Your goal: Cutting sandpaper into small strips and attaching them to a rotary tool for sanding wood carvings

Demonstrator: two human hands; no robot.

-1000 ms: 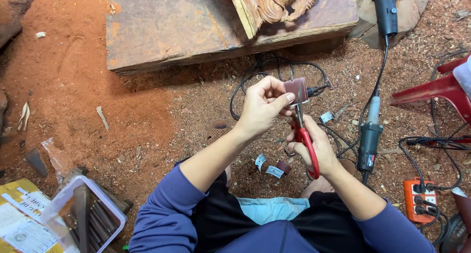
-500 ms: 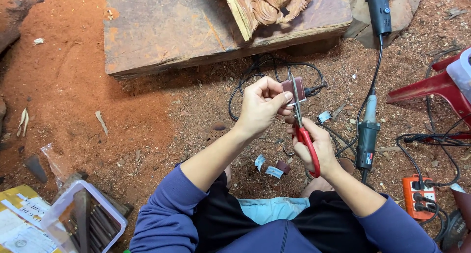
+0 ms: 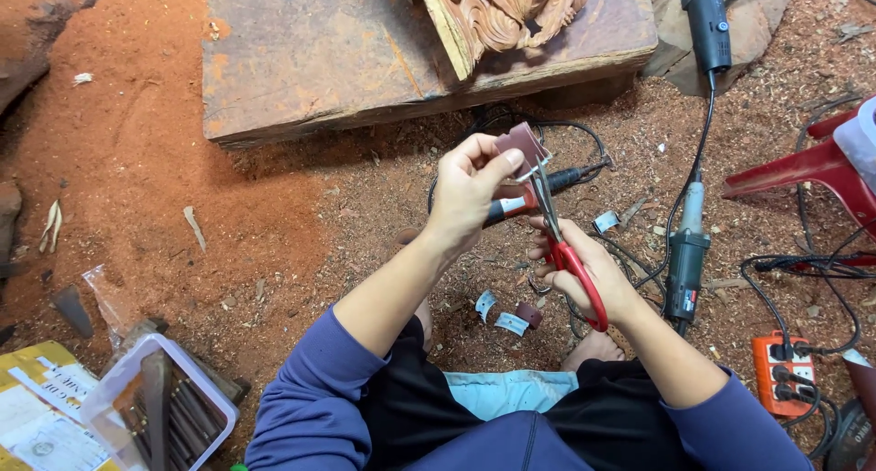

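Sandpaper: my left hand [image 3: 470, 193] pinches the small brownish piece [image 3: 523, 148] above my lap.
Scissors: my right hand [image 3: 584, 270] grips the red-handled scissors [image 3: 561, 229], blades at its edge.
Tip: I'd hold it taut, cut slowly.

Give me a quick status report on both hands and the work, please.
Left hand pinching small brown sandpaper piece. Right hand gripping red-handled scissors, blades at the piece. Cut scraps on ground below; nothing blocking.

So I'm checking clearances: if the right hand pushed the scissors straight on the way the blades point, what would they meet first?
The small brown sheet pinched in the left hand; the scissors in the right hand already have their blades at its edge. Beyond it, probably the wooden slab.
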